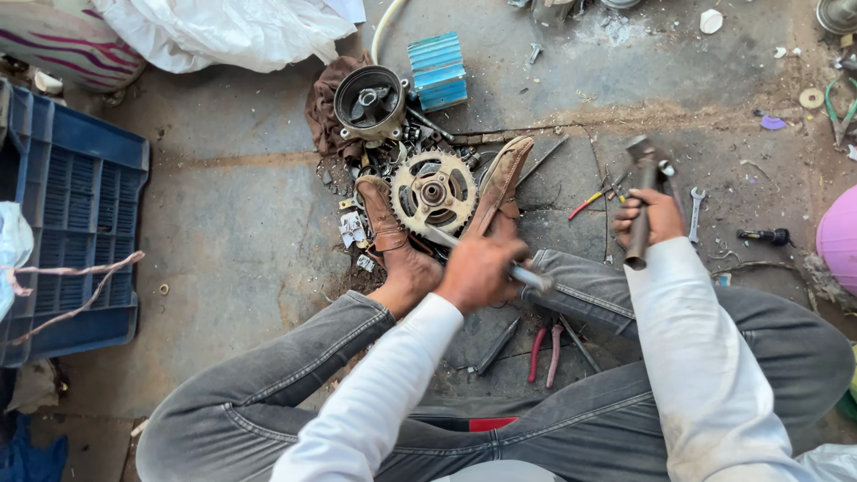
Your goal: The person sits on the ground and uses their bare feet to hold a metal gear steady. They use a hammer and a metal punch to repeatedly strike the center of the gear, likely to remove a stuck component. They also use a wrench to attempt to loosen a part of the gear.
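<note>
closest to us, between our bent knees in grey jeans, red-handled pliers (545, 352) and a dark flat tool (496, 346) are lying on the concrete floor (241, 223). just above them our left hand (478, 268) is closing tight around a metal rod (486, 257), whose tip is reaching toward the toothed sprocket (434, 190) — the rod is slanting from lower right up to the left. off to the right, our right hand (650, 217) is gripping a hammer (643, 201) by its thick shaft, fingers fully wrapped, the head pointing up and away from us.

we are pinning the sprocket between our two brown shoes (393, 234), one on each side, soles pressing against its rim. it is lying flat, hub in the middle, teeth showing all round.

beyond the sprocket a round metal housing (369, 104) is sitting on a brown rag (323, 112), with small bolts and scraps scattered between them. just behind it a blue finned block (437, 70) is resting — touching the housing or not, we cannot tell. a small spanner (695, 212) is lying right of the hammer, near yellow-and-red-handled cutters (596, 198). far left, a blue plastic crate (76, 205) is standing well apart, and white sacking (223, 31) is bunching along the top edge.
</note>
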